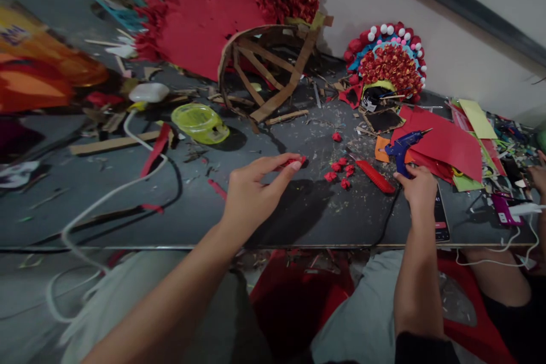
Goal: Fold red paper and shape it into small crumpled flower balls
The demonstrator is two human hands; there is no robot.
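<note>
Between the thumb and fingers of my left hand (260,185) is a small crumpled red paper piece (303,160), held just above the dark table. My right hand (418,185) grips the handle of a blue hot glue gun (403,151), its nozzle pointing up and to the right. Several small red paper flowers (336,167) lie in a loose group between my hands. Close beside them rests a red-handled cutter (375,176). Beneath the glue gun, an orange paper scrap (381,149) and red paper sheets (447,139) are partly covered. My right fingers partly hide the handle.
A cardboard frame (273,102) leans near a red fringed disc (205,17). Farther back stands a decorated headpiece (388,62). A yellow-green plastic container (200,123) and a white cable (123,185) lie leftward. A phone (442,216) is by my right wrist; another person's hand (538,179) shows rightmost.
</note>
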